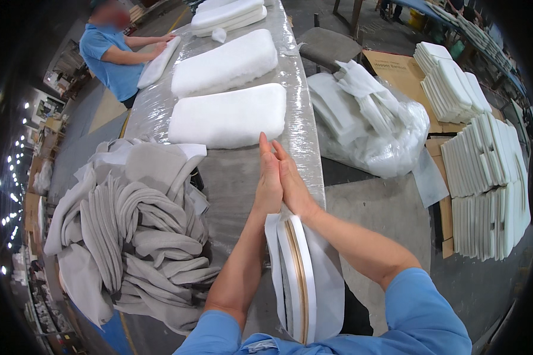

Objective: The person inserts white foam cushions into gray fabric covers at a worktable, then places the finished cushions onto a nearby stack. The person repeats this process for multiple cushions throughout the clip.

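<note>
My left hand (269, 184) and my right hand (295, 184) meet palm against palm over the table's near part, fingers stretched out and pointing away from me. Nothing shows between them. Below, between my forearms, a grey and white fabric cover (323, 275) with a tan lengthwise strip, like a zip, stands against my body. Just beyond my fingertips lies a white padded cushion insert (228, 115), and a second white insert (225, 62) is behind it. A heaped pile of grey fabric covers (154, 236) sits left of my left forearm.
Plastic film covers the far part of the table (305, 127). More white pads (228, 18) are stacked at its far end. A co-worker (109, 53) in blue handles a white pad at the left edge. Right are a plastic bag of white pieces (391, 142) and stacked white pads (485, 189).
</note>
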The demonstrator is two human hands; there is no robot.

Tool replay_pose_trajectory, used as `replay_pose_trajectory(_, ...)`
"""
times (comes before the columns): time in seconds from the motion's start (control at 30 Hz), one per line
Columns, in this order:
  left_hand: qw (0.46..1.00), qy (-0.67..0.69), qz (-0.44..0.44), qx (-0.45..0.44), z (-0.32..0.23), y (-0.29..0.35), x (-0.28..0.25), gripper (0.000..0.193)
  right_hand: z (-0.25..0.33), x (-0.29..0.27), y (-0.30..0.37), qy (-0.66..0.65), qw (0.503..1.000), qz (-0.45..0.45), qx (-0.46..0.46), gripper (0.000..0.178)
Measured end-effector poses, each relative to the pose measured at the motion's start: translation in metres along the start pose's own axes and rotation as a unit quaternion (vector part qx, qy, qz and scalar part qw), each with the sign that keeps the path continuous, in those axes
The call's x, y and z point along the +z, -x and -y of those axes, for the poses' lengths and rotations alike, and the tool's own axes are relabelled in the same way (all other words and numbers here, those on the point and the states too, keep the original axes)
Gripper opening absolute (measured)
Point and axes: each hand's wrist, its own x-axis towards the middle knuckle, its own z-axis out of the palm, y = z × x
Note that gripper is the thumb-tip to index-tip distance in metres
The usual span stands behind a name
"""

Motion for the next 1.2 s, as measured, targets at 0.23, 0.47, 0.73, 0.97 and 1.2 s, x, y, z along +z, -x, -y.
replay_pose_trajectory(0.23, 0.995, -0.089, 0.049, 0.026, 0.003, -0.011, -0.001, 0.079, -0.005, 0.002, 0.011, -0.006, 0.995, -0.067, -0.068, 0.080)
replay_pose_trajectory(0.47, 0.998, -0.001, 0.032, -0.054, 0.000, -0.014, 0.008, 0.081, -0.009, -0.011, 0.013, 0.003, 0.994, -0.078, -0.081, 0.073)
replay_pose_trajectory(0.73, 0.944, 0.315, 0.022, -0.092, 0.003, 0.003, -0.016, 0.091, 0.072, -0.074, 0.045, 0.060, 0.968, 0.205, -0.132, 0.047)
replay_pose_trajectory(0.97, 0.941, 0.215, 0.245, -0.093, -0.046, -0.018, 0.018, 0.099, 0.051, -0.080, 0.055, 0.125, 0.944, 0.230, -0.201, 0.034)
replay_pose_trajectory(1.2, 0.925, 0.231, 0.274, -0.125, -0.047, -0.029, 0.013, 0.102, 0.086, -0.088, 0.051, 0.031, 0.958, 0.283, -0.021, 0.046)
